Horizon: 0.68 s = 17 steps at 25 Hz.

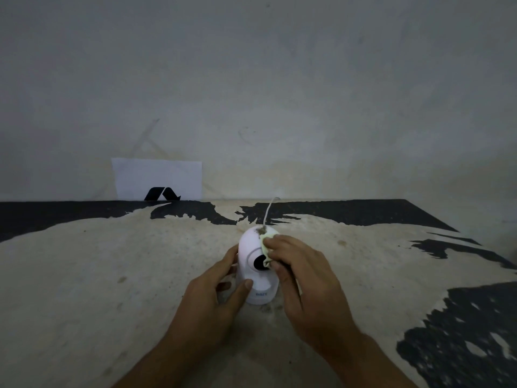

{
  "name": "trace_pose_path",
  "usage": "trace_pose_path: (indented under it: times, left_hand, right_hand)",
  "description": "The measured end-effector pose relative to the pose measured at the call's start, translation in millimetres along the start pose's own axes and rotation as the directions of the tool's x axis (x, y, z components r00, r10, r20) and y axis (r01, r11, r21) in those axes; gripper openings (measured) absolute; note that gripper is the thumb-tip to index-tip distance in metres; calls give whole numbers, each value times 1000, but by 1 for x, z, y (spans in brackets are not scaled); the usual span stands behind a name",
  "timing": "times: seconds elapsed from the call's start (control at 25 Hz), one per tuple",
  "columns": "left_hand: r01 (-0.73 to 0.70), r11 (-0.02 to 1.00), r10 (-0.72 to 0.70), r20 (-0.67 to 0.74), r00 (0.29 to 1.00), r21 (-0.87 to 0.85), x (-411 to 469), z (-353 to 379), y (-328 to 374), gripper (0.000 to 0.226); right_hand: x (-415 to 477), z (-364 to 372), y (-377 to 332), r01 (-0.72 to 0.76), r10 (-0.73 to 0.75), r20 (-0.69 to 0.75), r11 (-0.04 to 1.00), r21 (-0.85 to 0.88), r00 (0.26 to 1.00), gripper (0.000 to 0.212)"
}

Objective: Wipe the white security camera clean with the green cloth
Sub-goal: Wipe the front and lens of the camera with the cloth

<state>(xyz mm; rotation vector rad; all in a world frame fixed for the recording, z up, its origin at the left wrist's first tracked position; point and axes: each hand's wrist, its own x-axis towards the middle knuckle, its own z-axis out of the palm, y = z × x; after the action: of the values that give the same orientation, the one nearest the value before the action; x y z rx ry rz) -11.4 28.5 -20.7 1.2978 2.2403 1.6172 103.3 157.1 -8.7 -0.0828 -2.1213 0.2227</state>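
The white security camera (pixel 251 249) stands upright on the worn table, its black lens facing me and a thin white cable (pixel 268 210) running back from its top. My left hand (pixel 215 292) grips its base from the left, thumb across the front. My right hand (pixel 302 273) presses the pale green cloth (pixel 265 249) against the camera's upper right side, next to the lens. A grey dirt smudge shows on the cloth's top edge. Most of the cloth is hidden under my fingers.
The table (pixel 112 275) has a beige, worn surface with black patches at the back and right. A white sheet with a black logo (pixel 158 179) leans on the grey wall at the back left. The table's right edge runs diagonally.
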Motion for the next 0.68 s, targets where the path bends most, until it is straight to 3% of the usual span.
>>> trace_pose_path:
  times: [0.16,0.32,0.52,0.68]
  left_hand:
    - [-2,1000,2,10,1000,17,0,0,0,62]
    - [13,1000,-13,-2,1000,7,1,0,1,62]
    - [-20,1000,20,4,1000,2,-1,0,0,62]
    - [2,1000,-2,12,1000,-28,0,-1,0,62]
  right_hand:
    - [4,0,6,-66,61,-82,996,-58,995,29]
    - [-3,10,-5,175,-176,16,961,-214,984,58]
    - [5,-4,4,24,-29,-34,989,-148,999,26]
    - [5,0,-11,219,-200,109,955,-200,974,23]
